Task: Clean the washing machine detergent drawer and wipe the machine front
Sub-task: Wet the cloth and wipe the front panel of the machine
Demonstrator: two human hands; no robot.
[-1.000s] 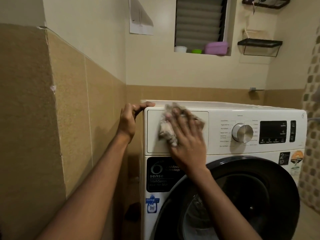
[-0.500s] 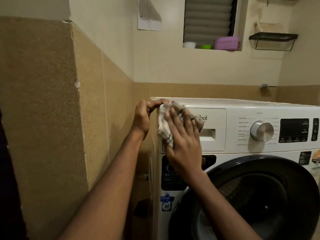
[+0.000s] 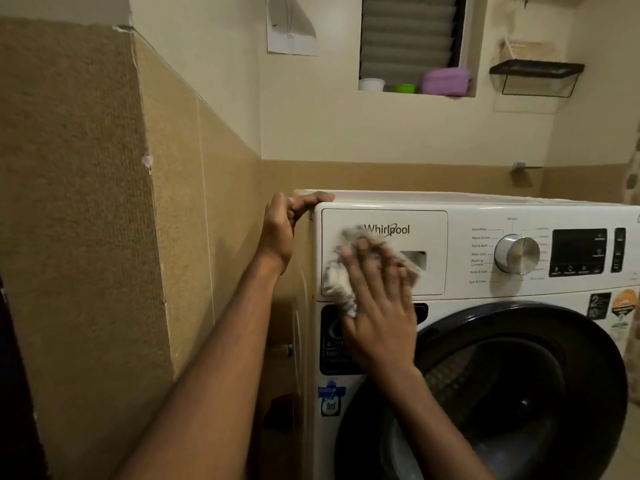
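1. Left hand (image 3: 278, 233): fingers curled over the washing machine (image 3: 485, 292) top-left corner, bracing it.
2. Right hand (image 3: 377, 306): flat, fingers straight, pressing a cloth (image 3: 341, 275) against the closed detergent drawer (image 3: 429, 233) face.
3. Judged early: controls (image 3: 578, 252) and door (image 3: 502, 393) are yet to be wiped; the drawer interior is hidden, so its cleaning cannot be told.

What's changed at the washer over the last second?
The right hand slid the cloth down the drawer front, uncovering the logo. The left hand still grips the top corner of the machine; the drawer stays closed.
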